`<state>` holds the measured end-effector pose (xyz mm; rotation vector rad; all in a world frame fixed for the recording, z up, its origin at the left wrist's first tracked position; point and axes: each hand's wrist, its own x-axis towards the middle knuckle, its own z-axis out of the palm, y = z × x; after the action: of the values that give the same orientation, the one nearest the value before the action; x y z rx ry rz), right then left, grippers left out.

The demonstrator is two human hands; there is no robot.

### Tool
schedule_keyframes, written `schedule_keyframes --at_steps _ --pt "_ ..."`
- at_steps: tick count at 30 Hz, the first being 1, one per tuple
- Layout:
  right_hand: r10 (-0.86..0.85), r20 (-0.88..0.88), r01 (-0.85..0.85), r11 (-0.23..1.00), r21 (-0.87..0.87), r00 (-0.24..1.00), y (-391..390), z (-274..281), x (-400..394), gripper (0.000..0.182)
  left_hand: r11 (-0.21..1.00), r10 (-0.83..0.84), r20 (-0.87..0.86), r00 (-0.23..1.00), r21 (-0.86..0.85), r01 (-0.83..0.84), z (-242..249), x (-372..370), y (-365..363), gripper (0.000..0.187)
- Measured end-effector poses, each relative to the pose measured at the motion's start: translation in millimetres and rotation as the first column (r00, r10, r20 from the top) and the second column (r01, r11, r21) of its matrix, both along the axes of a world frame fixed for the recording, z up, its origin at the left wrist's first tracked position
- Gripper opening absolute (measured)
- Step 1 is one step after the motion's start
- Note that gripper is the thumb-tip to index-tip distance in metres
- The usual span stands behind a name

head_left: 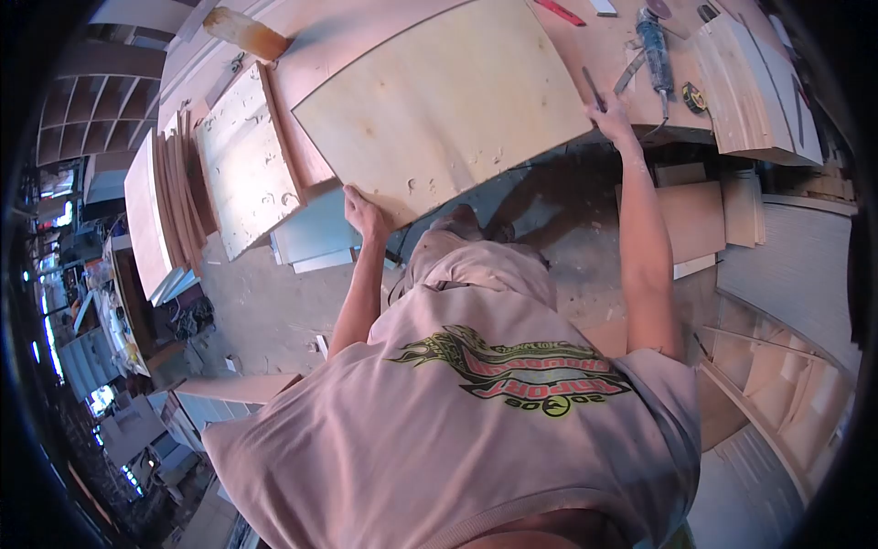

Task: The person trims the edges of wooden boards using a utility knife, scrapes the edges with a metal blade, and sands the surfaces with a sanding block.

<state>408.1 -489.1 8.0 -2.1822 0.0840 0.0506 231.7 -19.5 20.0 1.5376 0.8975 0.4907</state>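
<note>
A large pale plywood panel (pixel 439 101) lies across the workbench, its near edge reaching out over the floor. My left hand (pixel 364 215) is closed on its near left corner, thumb up along the edge. At the near right corner my right hand (pixel 615 125) is closed on the panel's edge, its fingertips partly hidden. A thin dark pointed tool (pixel 593 89) sticks up from beside the right fingers; I cannot tell whether they hold it. Small chipped marks and knots show along the panel's near side.
An angle grinder (pixel 654 55) and a tape measure (pixel 695 98) lie to the right, near stacked boards (pixel 732 87). On the left are another panel (pixel 242 165), upright boards (pixel 165 210) and a glue-stained plastic bottle (pixel 247 35). A red tool (pixel 560 12) lies at the back.
</note>
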Motion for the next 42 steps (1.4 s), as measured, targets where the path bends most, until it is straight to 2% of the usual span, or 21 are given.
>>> schedule_keyframes --at_steps 2,3,5,7,13,15,16,18,21,23,25,26,29,31,33,34,36,37,39,41,42 --pt "0.156 -0.105 -0.13 0.967 0.219 0.982 -6 8 -10 0.023 0.998 -0.04 0.029 0.999 -0.055 0.042 1 5 17 0.05" --pt "0.177 -0.235 -0.123 0.966 0.229 0.956 0 38 -29 0.021 0.992 -0.067 0.043 0.997 -0.109 0.071 -8 10 33 0.05" --pt "0.14 -0.285 -0.031 0.934 0.356 0.948 -2 32 -58 0.024 0.986 -0.103 0.104 0.989 -0.124 0.115 -17 14 58 0.049" --pt "0.128 -0.307 0.061 0.841 0.538 0.943 1 33 -99 0.028 0.983 -0.144 -0.083 0.986 -0.128 0.132 32 31 54 0.048" --pt "-0.157 -0.36 0.375 0.627 0.683 0.919 48 21 -208 0.024 0.923 -0.375 -0.169 0.912 -0.158 0.351 26 124 88 0.049" --pt "-0.253 -0.385 0.458 0.584 0.671 0.887 69 19 -231 0.023 0.839 -0.509 -0.365 0.779 -0.011 0.544 39 163 82 0.052" --pt "-0.271 -0.383 0.467 0.582 0.666 0.883 82 20 -238 0.023 0.791 -0.544 -0.381 0.747 0.064 0.609 33 187 81 0.058" --pt "-0.296 -0.399 0.495 0.442 0.748 0.868 109 19 -252 0.023 0.635 -0.669 -0.417 0.615 0.11 0.765 37 235 71 0.061" --pt "-0.36 -0.476 0.596 0.469 0.652 0.803 147 17 -256 0.022 0.433 -0.633 -0.592 0.499 0.265 0.862 42 311 44 0.071" --pt "-0.417 -0.45 0.612 0.482 0.627 0.79 180 21 -244 0.022 0.385 -0.638 -0.577 0.51 0.334 0.86 33 357 29 0.069" --pt "-0.5 -0.307 0.53 0.4 0.748 0.81 207 16 -229 0.021 0.382 -0.714 -0.526 0.462 0.26 0.887 22 414 18 0.066" --pt "-0.528 -0.299 0.54 0.391 0.745 0.795 216 15 -224 0.021 0.333 -0.735 -0.468 0.491 0.382 0.862 -31 469 28 0.067" --pt "-0.553 -0.288 0.553 0.404 0.729 0.782 235 13 -205 0.021 0.158 -0.647 -0.62 0.444 0.46 0.874 57 451 -17 0.075" --pt "-0.567 -0.245 0.518 0.39 0.761 0.787 243 13 -194 0.019 -0.008 -0.571 -0.659 0.49 0.601 0.799 26 486 -26 0.087" --pt "-0.559 -0.264 0.527 0.382 0.76 0.786 254 5 -190 0.014 -0.071 -0.42 -0.768 0.482 0.558 0.827 37 479 -50 0.092" --pt "-0.552 -0.299 0.559 0.392 0.731 0.779 257 1 -185 0.013 -0.086 -0.438 -0.773 0.459 0.545 0.834 31 475 -64 0.092" --pt "-0.557 -0.392 0.617 0.3 0.727 0.732 272 13 -181 0.02 -0.188 -0.388 -0.609 0.692 0.787 0.587 21 464 -82 0.091" --pt "-0.535 -0.462 0.645 0.222 0.731 0.708 273 20 -178 0.028 -0.202 -0.4 -0.611 0.683 0.786 0.585 15 454 -91 0.091" --pt "-0.616 -0.445 0.676 0.2 0.71 0.65 273 12 -187 0.035 -0.225 -0.715 -0.455 0.531 0.869 0.442 1 408 -100 0.09" --pt "-0.61 -0.503 0.67 0.063 0.739 0.612 258 24 -199 0.029 -0.332 -0.817 -0.532 0.222 0.749 0.573 -3 350 -110 0.089" --pt "-0.654 -0.409 0.682 0.229 0.695 0.636 251 32 -201 0.029 -0.382 -0.84 -0.531 0.116 0.729 0.568 -1 317 -114 0.087"
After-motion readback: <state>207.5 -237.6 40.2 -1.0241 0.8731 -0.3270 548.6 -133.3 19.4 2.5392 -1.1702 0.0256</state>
